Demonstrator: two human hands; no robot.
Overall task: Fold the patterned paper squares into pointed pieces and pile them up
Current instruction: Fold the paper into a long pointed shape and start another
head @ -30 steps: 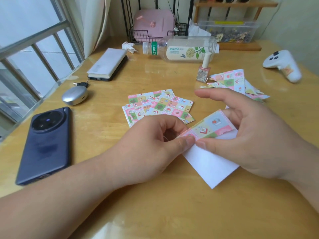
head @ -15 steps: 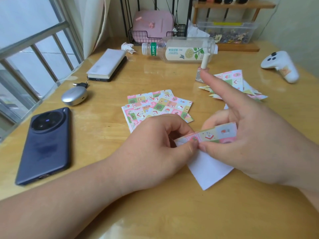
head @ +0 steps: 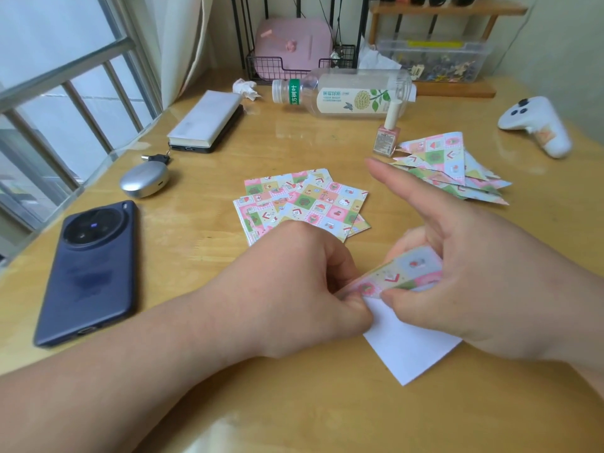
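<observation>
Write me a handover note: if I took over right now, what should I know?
Both the left hand and right hand pinch one sheet, its patterned flap folded partway over the white side.
Unfolded squares lie fanned mid-table; the folded pile sits beyond the right hand, beside the nail polish.
Done: several pointed pieces piled.
Left: finish this fold, pile it, fold the remaining squares.

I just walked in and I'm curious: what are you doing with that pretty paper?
A person is folding one patterned paper square on the table. The left hand and right hand both pinch its patterned flap, bent over the white side. Flat unfolded squares lie fanned just behind the hands, and a pile of pointed folded pieces sits further back on the right.
</observation>
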